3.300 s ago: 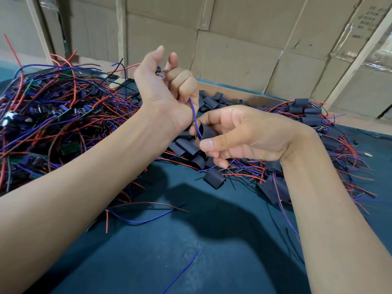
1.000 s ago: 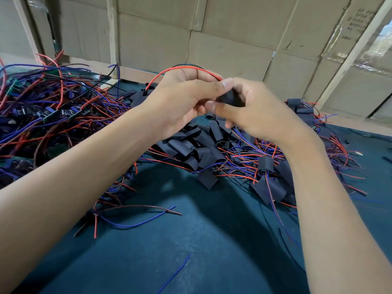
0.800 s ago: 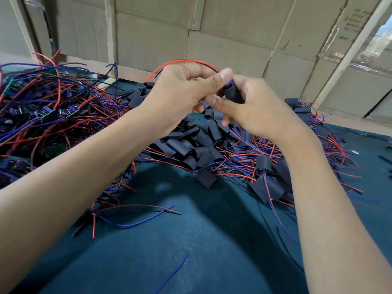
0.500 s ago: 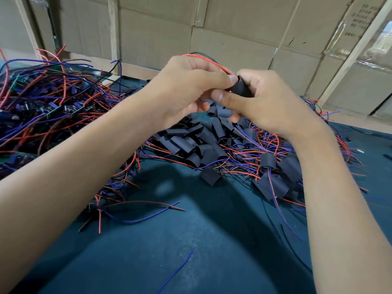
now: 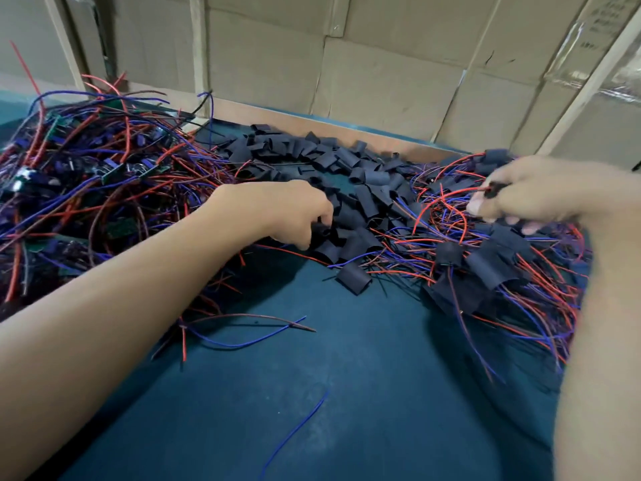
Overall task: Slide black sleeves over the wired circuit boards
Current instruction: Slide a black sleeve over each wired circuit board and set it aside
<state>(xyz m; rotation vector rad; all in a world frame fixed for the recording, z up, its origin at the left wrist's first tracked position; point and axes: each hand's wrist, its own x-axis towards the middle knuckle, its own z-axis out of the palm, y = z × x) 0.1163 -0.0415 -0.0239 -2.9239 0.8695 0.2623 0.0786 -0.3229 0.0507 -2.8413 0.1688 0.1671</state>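
Black sleeves (image 5: 350, 175) heaped mid-table; bare wired boards (image 5: 114, 171) piled left; sleeved boards (image 5: 492, 262) right.

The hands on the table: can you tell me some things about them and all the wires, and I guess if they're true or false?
1. The left hand reaches into the pile of loose black sleeves. True.
2. The right hand holds nothing. False: it pinches a black piece with a red wire hanging from it.
3. The table top is bright yellow. False: it is dark teal.
4. A lone blue wire lies on the table near the person. True.
5. The two hands touch each other. False: they are well apart.
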